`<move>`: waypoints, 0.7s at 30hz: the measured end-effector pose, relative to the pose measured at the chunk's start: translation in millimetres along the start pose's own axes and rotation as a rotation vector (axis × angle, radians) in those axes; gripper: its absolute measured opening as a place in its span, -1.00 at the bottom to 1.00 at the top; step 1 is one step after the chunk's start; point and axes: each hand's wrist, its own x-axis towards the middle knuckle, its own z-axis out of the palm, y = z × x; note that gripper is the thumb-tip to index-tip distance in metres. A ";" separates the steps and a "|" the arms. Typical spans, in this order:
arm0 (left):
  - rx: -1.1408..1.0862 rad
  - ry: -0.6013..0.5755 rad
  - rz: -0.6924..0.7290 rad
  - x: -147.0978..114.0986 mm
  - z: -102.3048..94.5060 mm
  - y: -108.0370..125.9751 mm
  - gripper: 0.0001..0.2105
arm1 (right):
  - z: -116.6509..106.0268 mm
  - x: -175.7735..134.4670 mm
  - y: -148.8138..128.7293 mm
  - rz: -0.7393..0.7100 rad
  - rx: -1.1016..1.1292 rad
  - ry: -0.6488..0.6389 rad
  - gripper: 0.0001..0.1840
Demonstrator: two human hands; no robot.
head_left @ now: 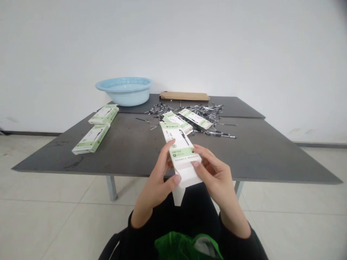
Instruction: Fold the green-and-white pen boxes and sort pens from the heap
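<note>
Between my hands, over the table's front edge, is a white and green pen box (180,144) with a pen printed on it. Its near end shows white unfolded flaps, one hanging down toward my lap. My left hand (161,177) grips the box's left side, thumb near the flap. On the right side, my right hand (214,171) holds it with the thumb on the white end and fingers along the edge. What is inside the box is hidden. Just beyond it lie two similar pen boxes (195,119) against a heap of pens (214,110).
Two more pen boxes (92,138) lie end to end at the left of the dark table (257,151). A light blue basin (127,94) stands at the back left, beside a flat brown cardboard piece (184,96). Loose pens (222,134) stick out from the heap.
</note>
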 end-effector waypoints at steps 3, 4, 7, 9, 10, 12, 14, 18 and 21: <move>0.125 0.058 0.064 -2.7 -2.2 -4.3 -0.37 | -1.0 -0.8 -2.7 -0.044 -0.026 -0.016 -0.75; 0.139 0.083 0.064 -3.2 -2.8 -5.4 -0.42 | -1.2 -1.2 -3.5 -0.051 -0.041 -0.023 -0.75; 0.119 0.099 0.019 -3.2 -2.9 -6.2 -0.53 | -1.4 -3.0 -5.1 -0.057 -0.076 -0.040 -0.74; 0.114 0.119 -0.001 -2.8 -0.3 -4.5 -0.55 | -1.5 -4.6 -5.5 -0.047 -0.084 -0.060 -0.72; 0.114 0.139 -0.006 -2.8 2.0 -3.4 -0.56 | -1.5 -5.5 -5.5 -0.038 -0.085 -0.076 -0.71; 0.115 0.197 -0.015 -3.3 7.9 -1.3 -0.58 | -1.8 -7.4 -5.4 -0.016 -0.082 -0.105 -0.68; 0.116 0.258 -0.023 -4.6 13.8 -0.4 -0.60 | -3.1 -9.1 -5.5 0.002 -0.072 -0.132 -0.65; 0.056 0.284 -0.063 -7.5 16.6 -4.6 -0.62 | -9.7 -11.4 -7.1 0.008 0.003 -0.309 -0.52; -0.022 0.204 -0.095 -9.0 10.4 -11.4 -0.60 | -14.1 -11.7 -7.1 0.010 0.048 -0.412 -0.39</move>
